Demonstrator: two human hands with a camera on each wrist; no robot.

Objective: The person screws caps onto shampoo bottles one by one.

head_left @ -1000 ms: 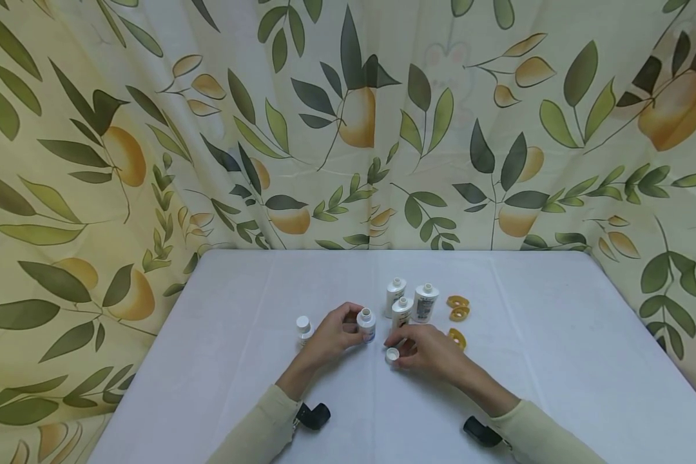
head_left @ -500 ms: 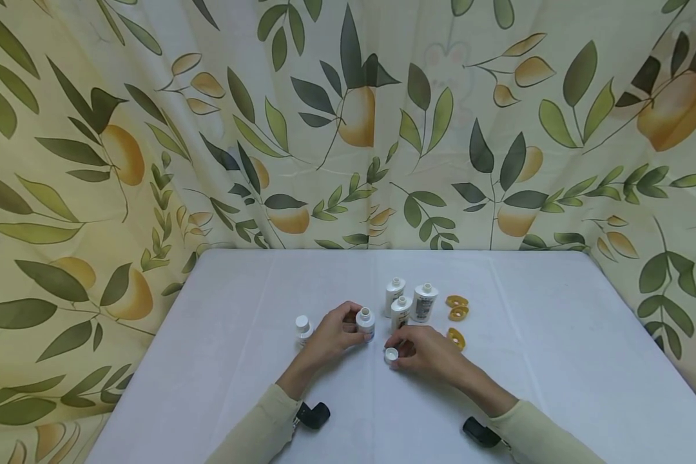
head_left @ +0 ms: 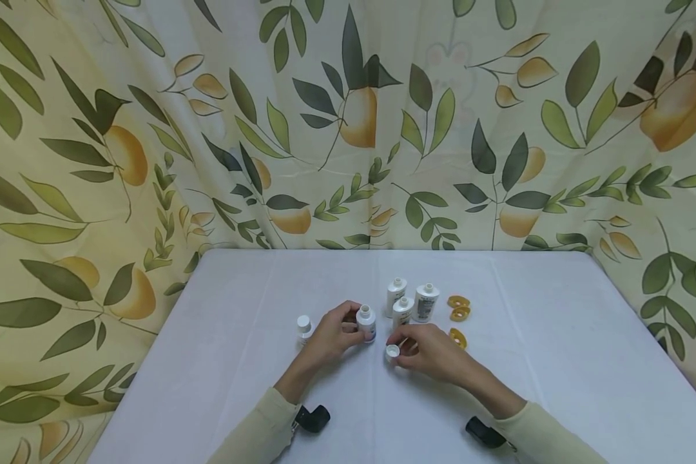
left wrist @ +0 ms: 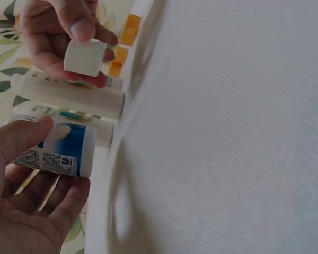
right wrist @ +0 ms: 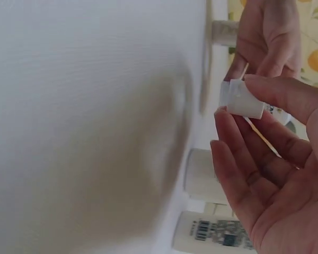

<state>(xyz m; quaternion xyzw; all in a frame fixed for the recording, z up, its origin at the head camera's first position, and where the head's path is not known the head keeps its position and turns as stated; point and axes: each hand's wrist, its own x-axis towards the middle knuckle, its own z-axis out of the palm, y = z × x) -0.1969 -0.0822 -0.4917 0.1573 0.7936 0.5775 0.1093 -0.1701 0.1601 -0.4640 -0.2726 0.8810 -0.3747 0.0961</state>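
In the head view my left hand [head_left: 330, 336] holds a small white bottle [head_left: 366, 325] with its neck uncovered. The left wrist view shows that bottle's blue label [left wrist: 77, 145] between the thumb and fingers. My right hand [head_left: 432, 351], just to the right, pinches a white cap [head_left: 392, 352] between thumb and fingertips. The cap's hollow side faces up toward the head camera. Cap and bottle are apart. Behind the right hand three open-necked white bottles stand close together, among them a nearer bottle [head_left: 403, 312] and a right-hand bottle [head_left: 426, 303].
Left of my left hand stands a capped white bottle [head_left: 304, 327], partly hidden by that hand. Several yellow ring-like pieces [head_left: 459, 314] lie right of the bottle group. All of it is on a white-covered table [head_left: 238, 290], with a patterned curtain [head_left: 325, 129] behind.
Both hands keep nearly the same place. The bottle in my left hand tips slightly more upright, and the cap in my right hand rises a little.
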